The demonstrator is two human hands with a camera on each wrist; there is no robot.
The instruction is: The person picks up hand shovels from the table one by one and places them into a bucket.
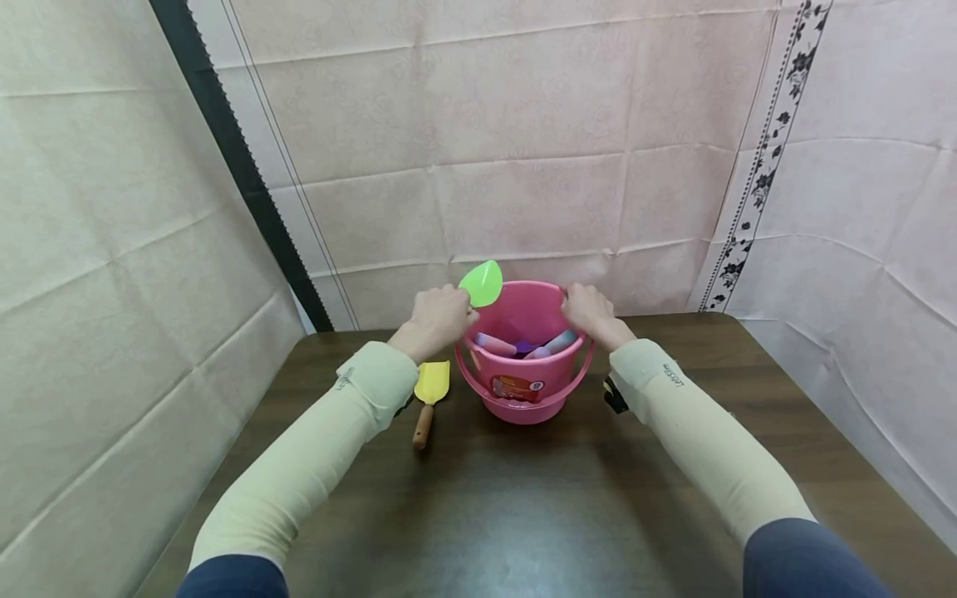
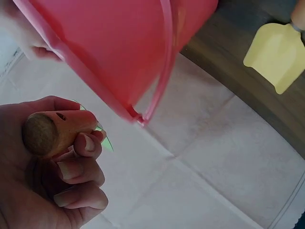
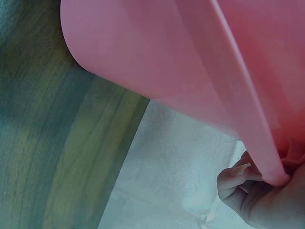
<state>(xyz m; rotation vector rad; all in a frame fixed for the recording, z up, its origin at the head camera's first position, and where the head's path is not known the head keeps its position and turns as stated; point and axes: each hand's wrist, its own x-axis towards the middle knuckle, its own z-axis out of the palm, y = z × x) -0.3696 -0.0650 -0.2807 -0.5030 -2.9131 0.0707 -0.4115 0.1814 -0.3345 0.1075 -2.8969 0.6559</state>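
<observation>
A pink bucket [image 1: 516,370] stands on the table, its handle hanging down in front. My left hand [image 1: 437,316] is at the bucket's left rim and grips a green toy shovel [image 1: 482,283]. In the left wrist view, fingers curl round the shovel's wooden handle [image 2: 71,129]; most of its green blade is hidden behind the hand. On the right side of the rim, my right hand [image 1: 592,312] holds the bucket by its edge, close to the handle's joint. Inside the bucket lie pink-and-blue pieces [image 1: 559,341] and something purple [image 1: 526,345].
To the left of the bucket, a yellow toy shovel [image 1: 432,382] with a wooden handle lies on the dark wooden table [image 1: 508,515]. Pale cloth [image 1: 523,108] hangs behind the table's back edge and along both sides.
</observation>
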